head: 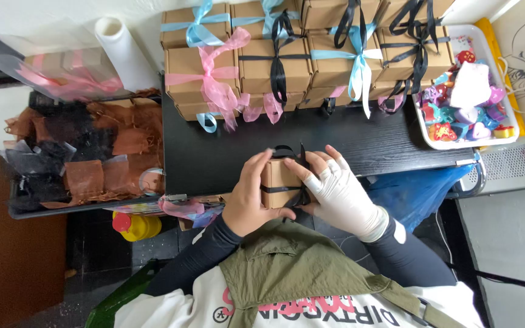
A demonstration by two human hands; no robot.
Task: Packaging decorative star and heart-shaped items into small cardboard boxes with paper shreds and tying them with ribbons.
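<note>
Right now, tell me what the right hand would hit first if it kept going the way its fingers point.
The right hand points up-left; it already touches the black ribbon on the small box. Beyond that is probably the left hand's fingers.

Black bench [226, 152] against a white wall [62, 18]; dark tiled floor [92, 255] below (brown cabinet [7, 243] at left); even daylight.

Both hands are on a small kraft box [278, 182] with a black ribbon [289, 152] at the near edge of the black worktop [214, 152]. The bare left hand [251, 197] grips its side and the gloved right hand [338, 191] pinches the ribbon on top. Stacked ribboned boxes [274, 67] sit behind, with a white tray [488, 54] of colourful trinkets to the right.
</note>
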